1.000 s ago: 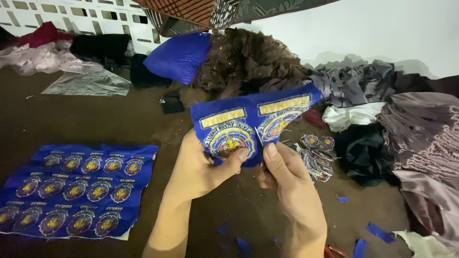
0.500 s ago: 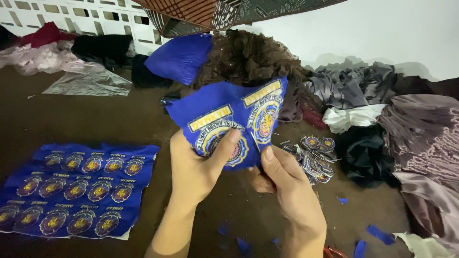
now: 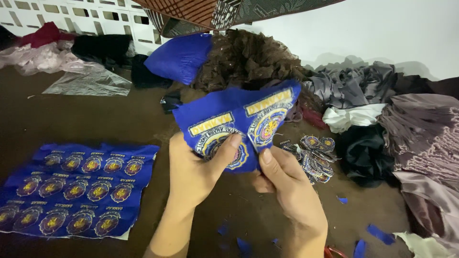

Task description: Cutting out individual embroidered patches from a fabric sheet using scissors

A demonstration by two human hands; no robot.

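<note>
My left hand (image 3: pixel 193 174) and my right hand (image 3: pixel 287 184) both grip a piece of blue fabric (image 3: pixel 224 112) with two round embroidered badges and yellow label strips. It is held up over the brown floor, and a slit runs between the two badges. My left thumb presses on the left badge; my right thumb pinches the lower edge beside the right badge. A pile of cut-out round badges (image 3: pixel 313 155) lies just right of my right hand.
A large blue sheet with several rows of badges (image 3: pixel 71 188) lies flat at lower left. Heaps of dark, grey and mauve cloth (image 3: pixel 382 124) crowd the right side. A blue cushion (image 3: pixel 181 57) and brown fabric sit behind. Blue scraps (image 3: pixel 380 234) dot the floor.
The blue piece has swung and tilted in my hands, its right badge rising. My hands have shifted slightly left and kept their grip.
</note>
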